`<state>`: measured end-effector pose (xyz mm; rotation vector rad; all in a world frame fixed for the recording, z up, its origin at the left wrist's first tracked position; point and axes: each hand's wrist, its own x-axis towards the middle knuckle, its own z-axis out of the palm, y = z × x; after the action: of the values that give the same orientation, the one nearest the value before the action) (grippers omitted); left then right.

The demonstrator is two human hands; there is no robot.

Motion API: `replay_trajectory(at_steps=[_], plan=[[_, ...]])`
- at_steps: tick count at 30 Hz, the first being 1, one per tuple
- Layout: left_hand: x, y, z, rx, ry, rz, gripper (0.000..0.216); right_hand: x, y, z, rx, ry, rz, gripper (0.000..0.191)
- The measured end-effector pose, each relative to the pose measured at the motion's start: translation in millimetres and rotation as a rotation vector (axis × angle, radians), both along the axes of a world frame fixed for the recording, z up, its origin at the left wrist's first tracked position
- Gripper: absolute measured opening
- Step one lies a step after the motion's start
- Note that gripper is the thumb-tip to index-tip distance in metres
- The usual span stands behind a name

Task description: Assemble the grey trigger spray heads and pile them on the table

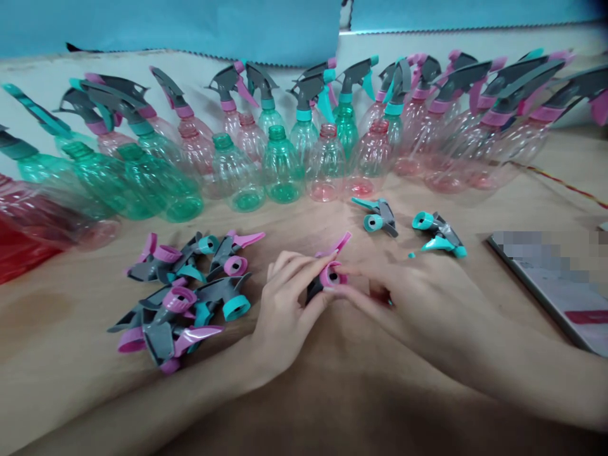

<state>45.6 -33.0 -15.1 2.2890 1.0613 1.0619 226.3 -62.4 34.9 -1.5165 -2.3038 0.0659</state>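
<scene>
No word, number or brand can be read here with certainty. On the phone (546, 278), one part of the screen is hidden by mosaic squares, and its red bar (586, 316) shows only faint, unreadable marks.

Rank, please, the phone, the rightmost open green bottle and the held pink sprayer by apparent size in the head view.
1. Phone
2. Open green bottle
3. Held sprayer, partly hidden by fingers

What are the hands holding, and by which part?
A spray trigger head: left hand around its gray body, right hand at its pink collar.
</scene>
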Motion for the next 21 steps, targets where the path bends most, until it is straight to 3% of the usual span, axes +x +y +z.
replay_trajectory(at_steps=[5, 11, 17, 21], plan=[[-3, 2, -0.8, -0.028, -0.024, 0.016, 0.034, -2, 1, -3.6, -0.241, 0.291, 0.149, 0.016], [-4, 2, -1.4, -0.055, -0.019, -0.010, 0.033, 7, 13, -9.5, -0.003, 0.122, 0.210, 0.018], [-2, 4, -0.8, -0.087, -0.048, -0.029, 0.026, 10, 21, -6.2, -0.052, 0.081, 0.231, 0.024], [-1, 5, -0.4, -0.130, -0.085, -0.012, 0.027, 7, 13, -6.2, 0.079, 0.020, 0.138, 0.027]])
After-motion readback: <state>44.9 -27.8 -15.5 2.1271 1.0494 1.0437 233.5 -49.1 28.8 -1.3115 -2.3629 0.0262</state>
